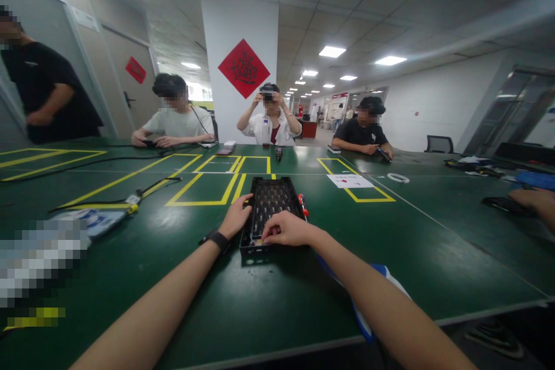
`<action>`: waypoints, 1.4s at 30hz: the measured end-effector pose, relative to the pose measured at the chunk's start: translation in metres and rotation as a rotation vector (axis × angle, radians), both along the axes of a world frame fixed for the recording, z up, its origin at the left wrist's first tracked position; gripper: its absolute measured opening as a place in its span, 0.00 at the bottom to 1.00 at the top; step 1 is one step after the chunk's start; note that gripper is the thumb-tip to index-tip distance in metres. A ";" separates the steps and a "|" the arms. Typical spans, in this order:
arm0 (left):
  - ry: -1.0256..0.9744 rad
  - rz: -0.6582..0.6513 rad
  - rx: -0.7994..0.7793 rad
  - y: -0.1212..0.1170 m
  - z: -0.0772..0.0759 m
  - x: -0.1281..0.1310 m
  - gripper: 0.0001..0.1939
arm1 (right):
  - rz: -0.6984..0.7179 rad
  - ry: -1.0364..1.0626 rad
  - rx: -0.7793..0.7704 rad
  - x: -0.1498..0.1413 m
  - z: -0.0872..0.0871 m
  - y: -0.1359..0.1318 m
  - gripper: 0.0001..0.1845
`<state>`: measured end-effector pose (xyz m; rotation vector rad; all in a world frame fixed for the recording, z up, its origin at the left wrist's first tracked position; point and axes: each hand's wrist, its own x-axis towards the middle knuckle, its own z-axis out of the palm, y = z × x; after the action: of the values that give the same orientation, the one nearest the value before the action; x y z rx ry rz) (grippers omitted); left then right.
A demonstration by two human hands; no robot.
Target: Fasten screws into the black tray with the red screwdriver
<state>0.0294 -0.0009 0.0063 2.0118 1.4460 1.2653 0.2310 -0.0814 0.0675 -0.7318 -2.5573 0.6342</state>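
Observation:
A black rectangular case point(245, 236) lies lengthwise before me on the green table, with rows of small metal pieces inside, too small to name. My left hand point(237, 215) grips its left wall, the thumb near the top edge. Over the near end of the case, my right hand point(284, 228) has its fingertips pinched together inside the near compartment. Whatever is between those fingers is too small to make out. Against the right side of the case is a red-handled tool point(302, 206), probably a screwdriver, partly hidden.
Yellow tape rectangles mark the green table point(208, 289). A printed sheet point(350, 181) and a white ring point(398, 178) lie to the right. Plastic packaging point(104, 222) and a black cable point(158, 186) lie left. A blue-and-white item point(381, 270) sits beneath my right forearm. Several people are around the table.

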 end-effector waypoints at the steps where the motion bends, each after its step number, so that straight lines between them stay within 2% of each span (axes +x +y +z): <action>1: 0.010 0.002 0.006 -0.001 0.001 0.000 0.25 | 0.001 0.015 -0.028 0.000 -0.001 0.001 0.10; 17: 0.076 0.017 0.008 0.001 0.000 -0.001 0.23 | -0.018 0.156 -0.353 0.000 -0.008 0.006 0.20; 42: 0.074 -0.012 0.014 0.000 0.002 0.000 0.24 | -0.030 0.185 -0.267 -0.001 -0.009 0.006 0.17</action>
<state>0.0289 -0.0013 0.0081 2.0943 1.4596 1.2115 0.2304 -0.0754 0.0587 -0.7557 -2.3142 0.9976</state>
